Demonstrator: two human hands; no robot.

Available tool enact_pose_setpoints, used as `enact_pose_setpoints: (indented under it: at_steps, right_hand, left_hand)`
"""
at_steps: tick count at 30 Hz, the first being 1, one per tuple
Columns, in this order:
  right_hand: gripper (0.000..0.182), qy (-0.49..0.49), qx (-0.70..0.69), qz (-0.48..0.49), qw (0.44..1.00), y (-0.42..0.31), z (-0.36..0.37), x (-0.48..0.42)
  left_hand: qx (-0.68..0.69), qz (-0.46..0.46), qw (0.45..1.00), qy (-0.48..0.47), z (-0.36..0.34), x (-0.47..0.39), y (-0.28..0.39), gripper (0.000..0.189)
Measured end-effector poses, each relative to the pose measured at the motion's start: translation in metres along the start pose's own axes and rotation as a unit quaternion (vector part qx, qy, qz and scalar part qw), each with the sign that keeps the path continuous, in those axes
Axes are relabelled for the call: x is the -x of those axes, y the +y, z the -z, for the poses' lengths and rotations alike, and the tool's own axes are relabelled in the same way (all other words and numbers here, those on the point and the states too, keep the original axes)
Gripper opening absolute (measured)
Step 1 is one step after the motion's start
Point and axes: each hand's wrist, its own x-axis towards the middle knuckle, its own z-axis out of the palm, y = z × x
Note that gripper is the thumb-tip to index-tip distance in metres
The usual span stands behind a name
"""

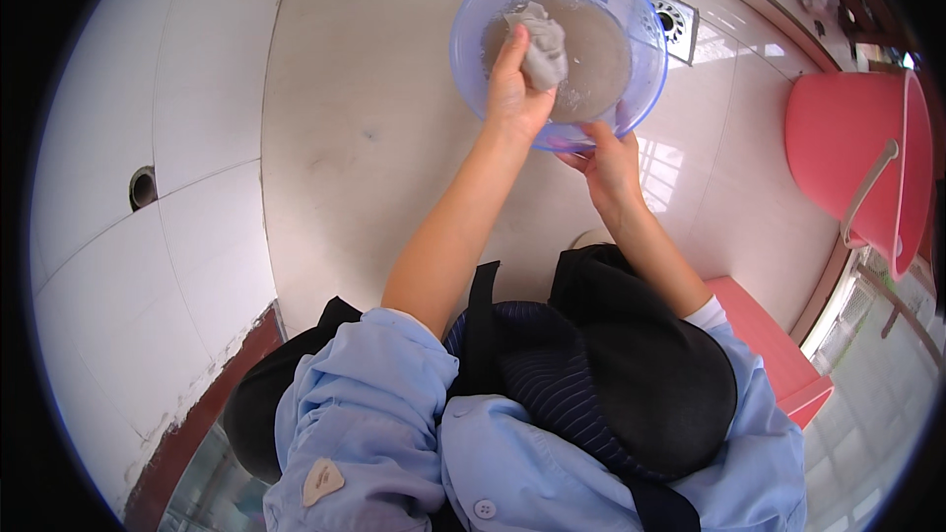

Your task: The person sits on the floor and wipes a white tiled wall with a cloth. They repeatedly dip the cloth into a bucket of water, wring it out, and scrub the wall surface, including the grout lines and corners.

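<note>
My left hand [517, 89] grips a bunched, wet-looking grey cloth [545, 52], thumb along its side. The cloth is over a translucent blue plastic basin [467, 37] that holds murky, greyish-brown water [602, 52] with some bubbles. At the basin's near rim is my right hand [613, 159], its thumb over the edge and its other fingers beneath or outside. The basin looks tilted, its water gathered in a round pool. Part of the cloth is hidden by my left fingers.
A metal floor drain [669, 21] lies just right of the basin. Farther right a pink bucket [835, 140] with a pale handle stands by the wall. Beside my right knee is a pink plastic stool [768, 340]. The left tiled wall has a round pipe hole [143, 188].
</note>
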Motion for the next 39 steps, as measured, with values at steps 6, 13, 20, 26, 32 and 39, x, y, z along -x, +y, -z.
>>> enact_pose_setpoints:
  at_steps: [6, 13, 20, 26, 32, 39]
  right_hand:
    - [0.033, 0.007, -0.012, -0.004, 1.0, 0.004, -0.002, 0.0]
    - [0.038, -0.014, 0.008, -0.001, 1.0, 0.002, -0.001, 0.001]
    - [0.036, -0.014, 0.005, -0.002, 1.0, 0.001, -0.001, 0.002]
    - [0.035, -0.014, 0.005, -0.003, 1.0, 0.001, 0.0, 0.002]
    - [0.034, -0.013, 0.003, 0.001, 1.0, 0.001, 0.0, 0.001]
    - [0.034, -0.008, 0.007, -0.004, 1.0, 0.002, 0.001, 0.0]
  left_hand:
    - [0.113, 0.011, 0.99, 0.081, -0.013, 0.004, 0.009, 0.03]
    - [0.146, 0.023, 0.989, 0.001, -0.015, 0.002, 0.017, 0.028]
    - [0.125, 0.034, 0.99, -0.049, -0.018, 0.007, 0.02, 0.019]
    - [0.01, 0.037, 0.999, -0.03, -0.023, 0.008, 0.023, 0.016]
    - [0.012, 0.044, 0.998, 0.039, -0.027, 0.01, 0.022, 0.041]
    - [-0.063, 0.049, 0.996, 0.03, -0.015, 0.005, 0.019, 0.024]
